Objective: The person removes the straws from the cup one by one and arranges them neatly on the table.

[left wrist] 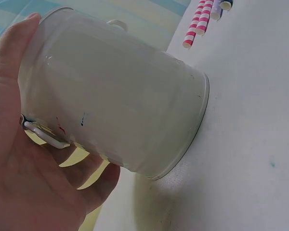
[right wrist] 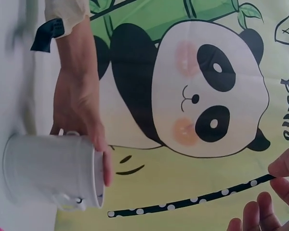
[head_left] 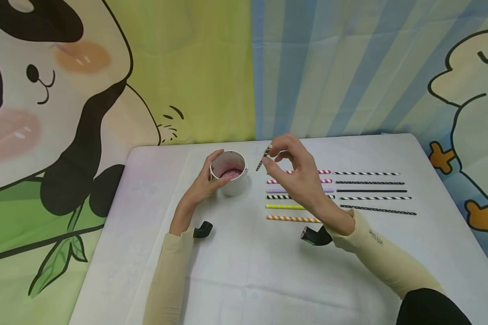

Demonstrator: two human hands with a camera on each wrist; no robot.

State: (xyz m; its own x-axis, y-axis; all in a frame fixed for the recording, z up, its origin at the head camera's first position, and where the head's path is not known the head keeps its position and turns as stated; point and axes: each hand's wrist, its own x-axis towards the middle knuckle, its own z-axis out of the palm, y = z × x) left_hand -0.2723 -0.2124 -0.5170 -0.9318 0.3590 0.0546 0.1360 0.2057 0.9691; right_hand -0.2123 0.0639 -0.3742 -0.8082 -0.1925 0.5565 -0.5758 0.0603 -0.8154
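My left hand (head_left: 202, 184) grips a small white metal pail (head_left: 236, 184) by its side, thumb and fingers round the rim and wall. The pail stands upright with its mouth facing up, and its inside is stained pinkish-red. In the left wrist view the pail (left wrist: 111, 91) shows a wire-handle lug and small paint marks. To the right of it, my right hand (head_left: 298, 169) pinches a black paper straw with white dots (right wrist: 197, 198) by one end, between thumb and fingertips. The straw's free end points toward the pail's mouth, apart from it in the right wrist view.
Several striped straws (head_left: 286, 218) in pink, lavender, black, yellow and orange lie in a row on the white table (head_left: 244, 271). Right of them is a second row of thin black-and-white straws (head_left: 372, 197). A printed panda curtain (head_left: 211, 67) hangs behind the table.
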